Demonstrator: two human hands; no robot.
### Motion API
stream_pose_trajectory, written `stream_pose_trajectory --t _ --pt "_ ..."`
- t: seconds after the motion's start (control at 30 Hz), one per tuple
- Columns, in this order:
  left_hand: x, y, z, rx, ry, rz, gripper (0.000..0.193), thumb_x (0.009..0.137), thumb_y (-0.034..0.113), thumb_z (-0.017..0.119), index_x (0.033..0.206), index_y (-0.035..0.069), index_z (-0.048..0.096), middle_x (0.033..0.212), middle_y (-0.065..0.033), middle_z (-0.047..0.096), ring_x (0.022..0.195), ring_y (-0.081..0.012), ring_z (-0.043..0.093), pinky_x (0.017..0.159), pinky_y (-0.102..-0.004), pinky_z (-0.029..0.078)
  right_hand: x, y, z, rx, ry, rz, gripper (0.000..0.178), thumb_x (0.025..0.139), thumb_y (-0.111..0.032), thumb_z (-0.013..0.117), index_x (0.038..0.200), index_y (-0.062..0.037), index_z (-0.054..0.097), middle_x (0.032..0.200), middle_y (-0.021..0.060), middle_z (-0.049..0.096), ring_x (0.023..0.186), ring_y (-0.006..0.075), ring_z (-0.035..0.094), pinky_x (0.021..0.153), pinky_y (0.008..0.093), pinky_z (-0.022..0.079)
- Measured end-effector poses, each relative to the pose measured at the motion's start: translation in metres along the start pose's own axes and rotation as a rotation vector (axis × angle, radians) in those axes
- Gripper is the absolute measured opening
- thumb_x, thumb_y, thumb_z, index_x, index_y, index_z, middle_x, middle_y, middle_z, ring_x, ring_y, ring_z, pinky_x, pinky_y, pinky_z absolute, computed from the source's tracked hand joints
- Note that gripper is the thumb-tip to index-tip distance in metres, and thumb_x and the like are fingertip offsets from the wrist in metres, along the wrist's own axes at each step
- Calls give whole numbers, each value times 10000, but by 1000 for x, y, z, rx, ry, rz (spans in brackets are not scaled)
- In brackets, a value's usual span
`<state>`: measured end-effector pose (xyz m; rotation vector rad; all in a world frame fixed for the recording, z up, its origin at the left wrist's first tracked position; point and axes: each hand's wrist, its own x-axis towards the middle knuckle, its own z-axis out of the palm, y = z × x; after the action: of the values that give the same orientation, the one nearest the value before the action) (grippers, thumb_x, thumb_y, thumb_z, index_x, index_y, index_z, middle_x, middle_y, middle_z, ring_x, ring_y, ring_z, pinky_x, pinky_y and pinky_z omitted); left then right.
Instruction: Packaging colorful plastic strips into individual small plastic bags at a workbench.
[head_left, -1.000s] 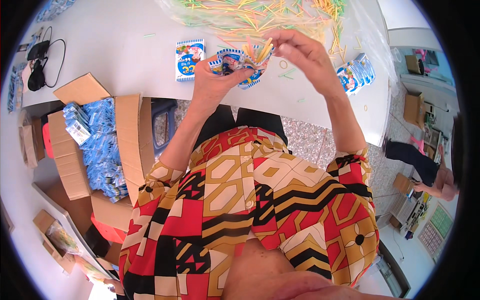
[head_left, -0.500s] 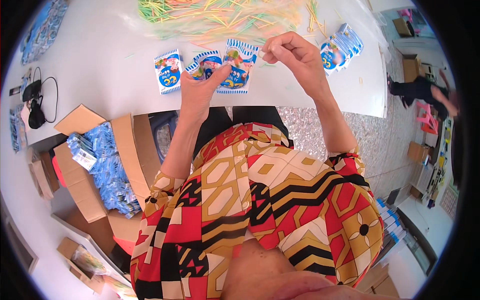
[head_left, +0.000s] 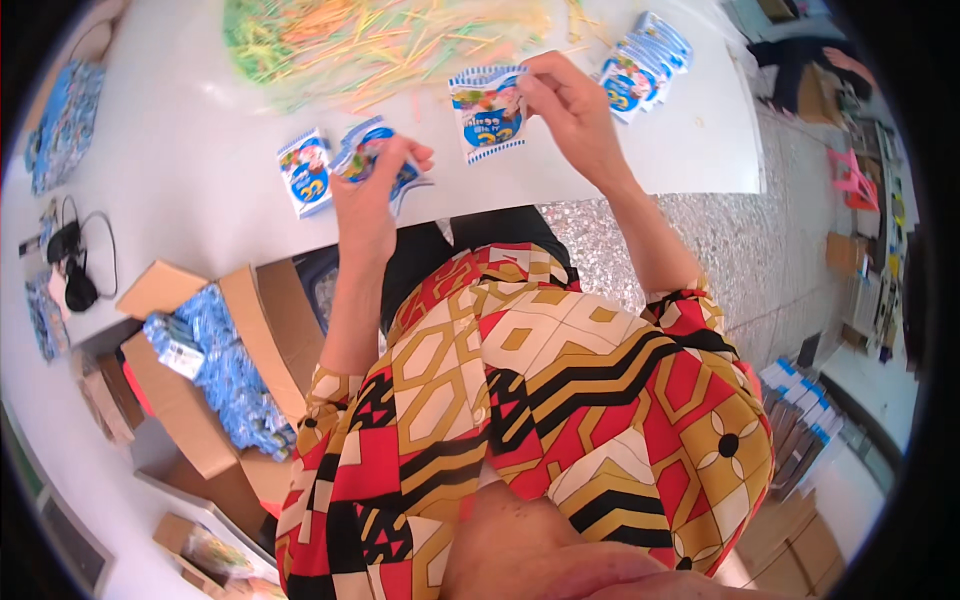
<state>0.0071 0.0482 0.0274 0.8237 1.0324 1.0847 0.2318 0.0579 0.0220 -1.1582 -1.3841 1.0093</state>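
Note:
My right hand (head_left: 580, 125) pinches the right edge of a small blue-and-white snack packet (head_left: 488, 118), raised over the table. My left hand (head_left: 368, 205) is closed around one or more similar packets (head_left: 358, 150), partly hidden by its thumb and fingers. Just left of that hand, another packet (head_left: 305, 175) lies on the white table (head_left: 240, 200). Beyond my right hand, several packets of the same kind lie in an overlapping stack (head_left: 645, 68).
Thin coloured plastic sticks (head_left: 390, 45) spread over the table's far side. An open cardboard box (head_left: 180, 410) full of blue packets stands at lower left. A black device with a cable (head_left: 75, 250) sits at the table's left. Another person (head_left: 800, 70) is at far right.
My right hand now grips the packet that my left thumb was pressing on, and the two are apart. My left hand has drawn back left with the rest. The whole view has shifted somewhat.

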Motion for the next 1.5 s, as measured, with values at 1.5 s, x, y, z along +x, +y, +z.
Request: stream_pose_trajectory --t 1.5 --pt "-15 16 -18 -61 -112 -112 333 761 95 729 1067 31 614 972 -68 669 863 -141 647 771 -278 525 39 -33 48 -362 -530 -361 144 863 -74 594 985 0 616 855 104 638 783 212 616 683 289 484"
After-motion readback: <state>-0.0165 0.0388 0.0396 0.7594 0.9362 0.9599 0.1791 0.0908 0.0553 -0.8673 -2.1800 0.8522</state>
